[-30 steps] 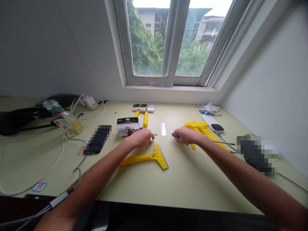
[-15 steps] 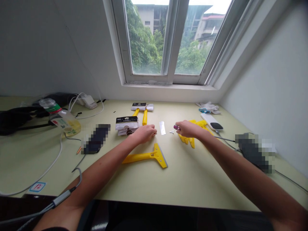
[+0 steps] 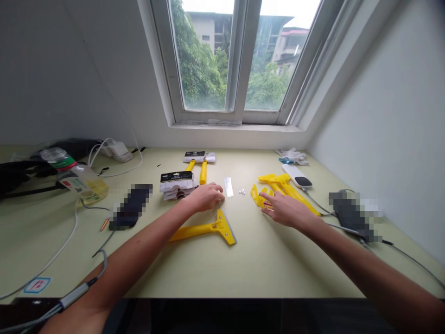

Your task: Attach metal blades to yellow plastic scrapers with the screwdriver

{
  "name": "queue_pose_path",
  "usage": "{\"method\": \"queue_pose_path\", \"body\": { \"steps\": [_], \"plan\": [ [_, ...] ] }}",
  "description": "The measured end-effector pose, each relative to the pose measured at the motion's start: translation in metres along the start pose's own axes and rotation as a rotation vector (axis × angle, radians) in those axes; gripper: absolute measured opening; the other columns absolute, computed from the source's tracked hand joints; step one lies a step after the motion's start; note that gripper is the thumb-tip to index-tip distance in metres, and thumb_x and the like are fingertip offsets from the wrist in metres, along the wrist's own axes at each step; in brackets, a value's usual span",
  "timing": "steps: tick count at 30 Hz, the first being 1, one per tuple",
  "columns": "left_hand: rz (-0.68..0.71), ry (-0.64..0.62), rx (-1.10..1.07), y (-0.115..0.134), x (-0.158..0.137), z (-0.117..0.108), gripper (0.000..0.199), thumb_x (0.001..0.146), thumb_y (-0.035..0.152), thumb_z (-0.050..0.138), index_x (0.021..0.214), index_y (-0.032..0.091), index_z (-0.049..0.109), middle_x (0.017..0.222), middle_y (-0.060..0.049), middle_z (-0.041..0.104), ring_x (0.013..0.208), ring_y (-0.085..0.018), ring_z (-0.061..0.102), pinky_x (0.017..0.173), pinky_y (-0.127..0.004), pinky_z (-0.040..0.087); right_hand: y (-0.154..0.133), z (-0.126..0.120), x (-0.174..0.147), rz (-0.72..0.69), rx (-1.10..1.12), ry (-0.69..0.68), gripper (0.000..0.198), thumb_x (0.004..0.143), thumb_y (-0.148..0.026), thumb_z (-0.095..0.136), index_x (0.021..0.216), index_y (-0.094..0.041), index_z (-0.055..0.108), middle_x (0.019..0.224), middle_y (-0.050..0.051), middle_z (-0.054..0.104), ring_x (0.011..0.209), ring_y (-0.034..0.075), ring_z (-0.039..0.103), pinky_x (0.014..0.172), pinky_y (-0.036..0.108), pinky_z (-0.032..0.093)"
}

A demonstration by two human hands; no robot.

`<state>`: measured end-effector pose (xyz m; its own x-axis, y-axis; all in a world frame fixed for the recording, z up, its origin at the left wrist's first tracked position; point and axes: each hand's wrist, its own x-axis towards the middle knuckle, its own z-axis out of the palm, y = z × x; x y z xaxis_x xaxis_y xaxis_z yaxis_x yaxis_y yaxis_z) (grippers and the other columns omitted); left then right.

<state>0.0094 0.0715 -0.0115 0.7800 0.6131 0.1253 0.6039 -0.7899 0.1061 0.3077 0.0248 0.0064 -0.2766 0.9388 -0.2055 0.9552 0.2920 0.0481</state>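
Note:
My left hand (image 3: pixel 210 197) is closed in a pinch above the table, beside the packaging; whatever its fingertips hold is too small to make out. A yellow scraper (image 3: pixel 222 227) with a metal blade lies below it, its handle partly behind my forearm. Over several flat yellow plastic pieces (image 3: pixel 255 195), my right hand (image 3: pixel 283 208) reaches with its index finger stretched forward. A small purple-red handle (image 3: pixel 267 204) shows between its fingers, mostly hidden. Between my hands lie a small pile of screws (image 3: pixel 241 191) and a thin whitish strip (image 3: pixel 228 186), probably wrapped blades.
Yellow scraper handles (image 3: pixel 292 188) lie right of the pieces, near a white device (image 3: pixel 297 175) with a cable. Packaged scrapers (image 3: pixel 203 171) and black-and-white card packs (image 3: pixel 176 183) lie at back left. A bottle (image 3: pixel 78 178), phone (image 3: pixel 134 206) and cables occupy the left.
My right hand has moved from beside the screws, right and nearer, over the yellow pieces, its fingers loosening. My left hand stays pinched near the packaging. The camera view has shifted slightly.

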Motion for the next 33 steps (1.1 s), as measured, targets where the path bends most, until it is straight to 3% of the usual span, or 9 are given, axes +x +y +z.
{"method": "queue_pose_path", "body": {
  "steps": [4,10,17,23,27,33],
  "plan": [
    [0.000,-0.007,-0.004,0.000,0.002,0.001,0.024,0.087,0.014,0.052,0.087,0.022,0.075,0.098,-0.008,0.069,0.097,-0.019,0.062,0.083,-0.029,0.050,-0.002,0.002,0.004,-0.017,0.017,0.009,0.035,0.091,-0.044,0.045,0.118,-0.026,0.056,0.100,0.012,0.066,0.091,0.027,0.064,0.069,0.032,0.041],
    [-0.005,-0.005,-0.020,-0.004,0.002,0.000,0.023,0.085,0.013,0.054,0.084,0.021,0.075,0.093,-0.008,0.070,0.093,-0.019,0.063,0.085,-0.031,0.050,-0.007,0.002,0.017,0.010,-0.007,0.053,0.030,0.092,-0.040,0.042,0.105,-0.020,0.060,0.098,0.013,0.066,0.085,0.025,0.064,0.064,0.029,0.039],
    [-0.030,-0.004,-0.062,-0.012,0.002,-0.002,0.026,0.084,0.009,0.053,0.088,0.020,0.076,0.097,-0.009,0.071,0.094,-0.018,0.065,0.084,-0.029,0.052,-0.012,-0.002,0.037,0.029,-0.029,0.080,0.031,0.092,-0.036,0.041,0.105,-0.016,0.061,0.100,0.016,0.066,0.085,0.025,0.065,0.065,0.030,0.040],
    [-0.062,0.058,-0.081,-0.021,-0.008,-0.020,0.038,0.084,-0.001,0.045,0.103,0.017,0.073,0.112,-0.010,0.069,0.099,-0.018,0.066,0.088,-0.030,0.051,-0.010,-0.007,0.039,0.040,-0.022,0.086,0.026,0.089,-0.031,0.046,0.106,-0.018,0.061,0.103,0.015,0.067,0.087,0.024,0.065,0.067,0.029,0.039],
    [-0.091,0.092,-0.069,-0.022,-0.016,-0.027,0.031,0.087,0.005,0.047,0.100,0.017,0.074,0.106,-0.010,0.069,0.094,-0.018,0.067,0.086,-0.030,0.051,0.008,-0.013,0.025,0.064,-0.009,0.111,0.029,0.093,-0.032,0.038,0.105,-0.018,0.061,0.104,0.014,0.066,0.089,0.023,0.063,0.069,0.030,0.038],
    [-0.122,-0.036,-0.015,-0.006,-0.018,-0.023,0.023,0.089,0.019,0.054,0.104,0.021,0.072,0.106,-0.008,0.069,0.092,-0.019,0.066,0.076,-0.028,0.051,0.057,-0.024,0.012,0.247,0.005,0.063,0.031,0.090,-0.039,0.044,0.095,-0.014,0.061,0.100,0.016,0.066,0.086,0.025,0.062,0.065,0.032,0.039]
  ]
}}
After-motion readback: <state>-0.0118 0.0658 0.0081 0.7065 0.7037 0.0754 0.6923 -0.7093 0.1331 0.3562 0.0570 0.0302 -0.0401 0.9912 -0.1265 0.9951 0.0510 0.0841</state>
